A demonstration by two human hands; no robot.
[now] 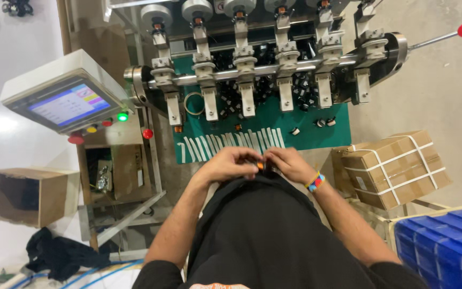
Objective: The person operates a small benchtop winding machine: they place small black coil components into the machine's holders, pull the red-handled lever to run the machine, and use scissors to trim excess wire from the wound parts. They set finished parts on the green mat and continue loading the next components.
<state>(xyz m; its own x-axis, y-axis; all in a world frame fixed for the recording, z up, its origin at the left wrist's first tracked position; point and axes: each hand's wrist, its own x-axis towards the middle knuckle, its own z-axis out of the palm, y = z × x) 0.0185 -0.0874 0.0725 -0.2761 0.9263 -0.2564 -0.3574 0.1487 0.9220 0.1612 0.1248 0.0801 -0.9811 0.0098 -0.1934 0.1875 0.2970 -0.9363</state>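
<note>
Close against the person's black shirt, just short of the green tabletop, both hands, left hand and right hand, pinch a small orange-and-black part between fingertips, and such a slight grip could probably let it slip and drop out of sight.

I see both forearms bare, elbows out, converging at the waist. Left hand curled, knuckles up, fingertips pinched inward. Right hand mirrors it, fingertips meeting the left's. A beaded wristband sits on the right wrist.
</note>
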